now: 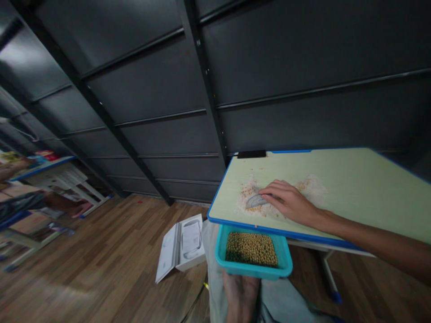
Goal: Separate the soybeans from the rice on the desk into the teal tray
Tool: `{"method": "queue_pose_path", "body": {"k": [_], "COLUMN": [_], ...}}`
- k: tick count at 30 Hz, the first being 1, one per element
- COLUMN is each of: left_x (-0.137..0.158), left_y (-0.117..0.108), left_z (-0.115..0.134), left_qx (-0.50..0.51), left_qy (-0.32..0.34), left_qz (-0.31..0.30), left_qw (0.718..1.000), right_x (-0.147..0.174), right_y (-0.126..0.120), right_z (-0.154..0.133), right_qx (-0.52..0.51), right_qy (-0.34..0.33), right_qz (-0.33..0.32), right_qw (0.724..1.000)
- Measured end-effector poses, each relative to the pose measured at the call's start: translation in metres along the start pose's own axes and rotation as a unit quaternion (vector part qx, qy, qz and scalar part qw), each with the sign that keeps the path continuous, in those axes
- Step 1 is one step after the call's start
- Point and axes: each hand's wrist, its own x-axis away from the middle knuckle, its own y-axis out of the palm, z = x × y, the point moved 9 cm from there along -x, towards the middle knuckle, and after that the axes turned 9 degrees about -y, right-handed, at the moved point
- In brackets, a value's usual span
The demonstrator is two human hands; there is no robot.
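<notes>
Open white box (191, 241) is sitting on the floor. Left hand (240, 289) is supporting the turquoise tray (254, 270) of tan beans (252, 248) from below; fingers hidden, can't tell how far open. Tray is sitting just off the tabletop's (363, 193) near edge, likely so strays drop in. Right hand (286, 197) is pinching a translucent half-round tool (255, 201), fingers closed, probably low for contact. Around it, yellow kernels (245, 190) are lying loose among fine whitish grains (316, 190), in two patches on the tabletop.
</notes>
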Motion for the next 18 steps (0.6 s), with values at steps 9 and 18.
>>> {"method": "queue_pose_path", "body": {"k": [9, 18], "left_x": [0.0, -0.002], "left_y": [-0.003, -0.003], "left_z": [0.0, 0.0], "left_qx": [0.005, -0.005], "left_qy": [0.0, 0.003], "left_qz": [0.012, -0.013], "left_qw": [1.0, 1.0], "right_x": [0.001, -0.001], "right_y": [0.002, 0.0], "right_z": [-0.006, -0.013], "right_qx": [-0.008, -0.018], "right_qy": [-0.023, -0.043], "right_qz": [-0.006, 0.002], "right_qw": [1.0, 0.999]}}
